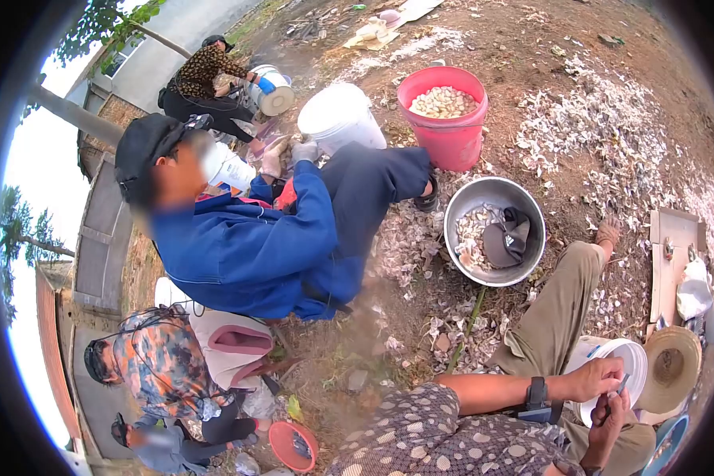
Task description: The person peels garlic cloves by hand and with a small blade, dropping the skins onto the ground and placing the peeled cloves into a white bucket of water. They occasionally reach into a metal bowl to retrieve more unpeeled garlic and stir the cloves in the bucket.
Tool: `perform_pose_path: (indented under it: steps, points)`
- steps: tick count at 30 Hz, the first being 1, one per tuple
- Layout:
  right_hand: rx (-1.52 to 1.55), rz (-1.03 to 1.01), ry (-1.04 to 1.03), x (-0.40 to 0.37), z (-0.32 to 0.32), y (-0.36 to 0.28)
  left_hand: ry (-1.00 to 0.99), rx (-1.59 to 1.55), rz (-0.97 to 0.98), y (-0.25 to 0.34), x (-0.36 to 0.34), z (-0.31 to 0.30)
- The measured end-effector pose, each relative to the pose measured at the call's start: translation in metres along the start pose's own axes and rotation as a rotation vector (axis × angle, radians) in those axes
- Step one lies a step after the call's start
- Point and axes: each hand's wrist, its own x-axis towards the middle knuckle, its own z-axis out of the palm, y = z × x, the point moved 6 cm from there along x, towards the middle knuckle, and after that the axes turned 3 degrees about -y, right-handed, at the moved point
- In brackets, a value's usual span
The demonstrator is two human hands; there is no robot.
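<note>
Both of my hands are at the lower right, close together over a white bucket (637, 361). My left hand (592, 378), with a dark watch on its wrist, is closed, its fingers bent and pinched. Just below it, my right hand (608, 419) is closed as well. Something small and dark shows between the fingers, too small to make out. A steel basin (450, 238) holds pale garlic cloves and skins, with a dark cap (506, 238) lying in it. Beyond stands a pink bucket (456, 147) of peeled garlic cloves.
A person in blue (254, 246) sits at the left with gloved hands near white buckets (341, 119). Other people work behind. An orange basin (293, 448) stands at lower left. Garlic skins (595, 119) litter the ground. A straw hat (674, 369) and cardboard (665, 270) lie at right.
</note>
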Motion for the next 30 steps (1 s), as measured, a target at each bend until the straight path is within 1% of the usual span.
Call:
perform_pose_path:
  steps: [1,3,5,6,7,8,9,10,11,12,13,14,15,16,18,19,22,23,26,29,30]
  points:
    - [0.011,0.004,0.009,0.000,0.004,0.000,0.018,0.048,0.001,0.002,-0.001,-0.001]
    - [0.018,-0.005,0.010,0.000,0.015,-0.004,0.051,0.155,0.114,0.001,0.000,-0.001]
    - [-0.003,-0.013,0.004,-0.005,0.023,-0.011,0.054,0.187,0.156,0.001,0.002,0.001]
    - [0.019,-0.049,0.003,-0.007,0.023,-0.010,0.054,0.192,0.172,0.002,0.002,0.004]
    - [0.039,-0.086,0.017,-0.008,0.024,-0.009,0.019,0.171,0.097,0.006,0.001,0.006]
    - [0.080,-0.076,0.048,-0.011,0.022,-0.005,-0.010,0.126,-0.016,0.004,0.000,0.010]
    - [0.090,-0.068,0.060,-0.012,0.018,-0.001,-0.051,0.134,-0.039,0.006,0.000,0.013]
    - [0.126,-0.070,0.103,-0.016,0.021,-0.004,-0.025,0.196,0.049,0.012,0.000,0.017]
    - [0.084,-0.027,0.201,-0.019,0.010,0.004,-0.081,0.228,-0.047,0.007,-0.001,0.023]
    - [0.075,-0.005,0.250,-0.021,0.011,0.002,-0.081,0.242,-0.075,0.007,0.000,0.027]
    - [0.039,-0.039,0.231,-0.026,0.002,0.011,-0.096,0.286,-0.028,0.000,0.000,0.032]
    - [-0.014,-0.046,0.263,-0.034,0.005,0.001,-0.063,0.122,-0.134,-0.026,-0.007,0.035]
    - [-0.117,-0.118,0.260,-0.040,0.004,-0.003,-0.052,0.126,-0.252,-0.025,-0.009,0.039]
    - [-0.161,-0.121,0.298,-0.046,0.003,-0.002,-0.043,0.032,-0.292,-0.032,-0.010,0.045]
    - [-0.013,-0.181,0.351,-0.056,0.002,0.005,-0.096,0.026,-0.370,-0.051,-0.017,0.050]
    - [0.054,-0.218,0.355,-0.057,0.000,0.006,-0.105,0.030,-0.395,-0.058,-0.017,0.050]
    - [0.063,-0.285,0.422,-0.069,-0.017,0.014,-0.150,0.253,-0.282,-0.056,-0.014,0.060]
    - [0.013,-0.283,0.441,-0.073,-0.023,0.018,-0.164,0.335,-0.250,-0.055,-0.014,0.063]
    - [-0.101,-0.263,0.468,-0.082,-0.040,0.029,-0.296,0.371,-0.378,-0.050,-0.012,0.083]
    - [-0.136,-0.252,0.439,-0.089,-0.049,0.036,-0.412,0.396,-0.389,-0.055,-0.014,0.098]
    - [-0.148,-0.259,0.438,-0.091,-0.053,0.035,-0.434,0.348,-0.501,-0.063,-0.016,0.097]
